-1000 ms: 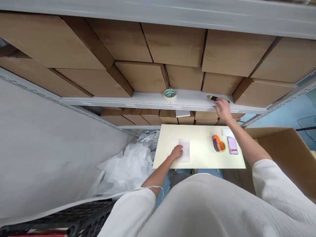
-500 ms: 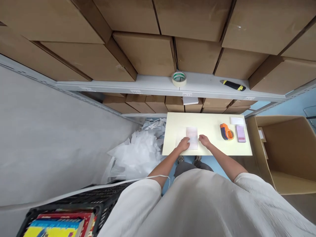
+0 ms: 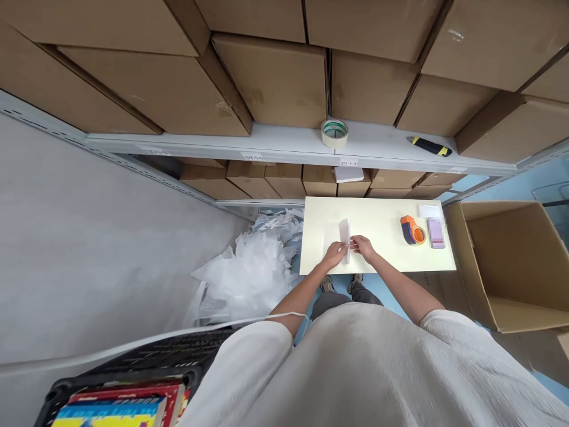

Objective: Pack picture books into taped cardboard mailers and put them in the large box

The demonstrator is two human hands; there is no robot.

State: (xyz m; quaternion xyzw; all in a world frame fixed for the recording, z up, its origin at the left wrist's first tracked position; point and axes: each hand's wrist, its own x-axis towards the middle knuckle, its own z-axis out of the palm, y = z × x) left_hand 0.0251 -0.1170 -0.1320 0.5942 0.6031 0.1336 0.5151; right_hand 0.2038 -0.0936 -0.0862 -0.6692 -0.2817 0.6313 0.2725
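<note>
A thin pale booklet (image 3: 345,228), whitish-pink, stands tilted on its edge on the cream tabletop (image 3: 377,261). My left hand (image 3: 334,255) grips its lower left side, fingers closed on it. From the right, my right hand (image 3: 363,247) pinches the near part of its edge with bent fingers. A faint white sheet (image 3: 329,234) lies flat on the table to the left of the booklet. Whether that sheet is joined to the booklet is too faint to tell.
An orange tape dispenser (image 3: 412,230) and a purple pack (image 3: 436,233) lie at the table's right. Beyond are an open carton (image 3: 511,267) and a shelf (image 3: 284,142) with a tape roll (image 3: 334,134) and box cutter (image 3: 430,146). White sheets (image 3: 249,279) heap at left.
The booklet was lying flat and is now tipped up on its edge. My right hand has moved left onto it. My left hand keeps its hold. The camera view has shifted slightly.
</note>
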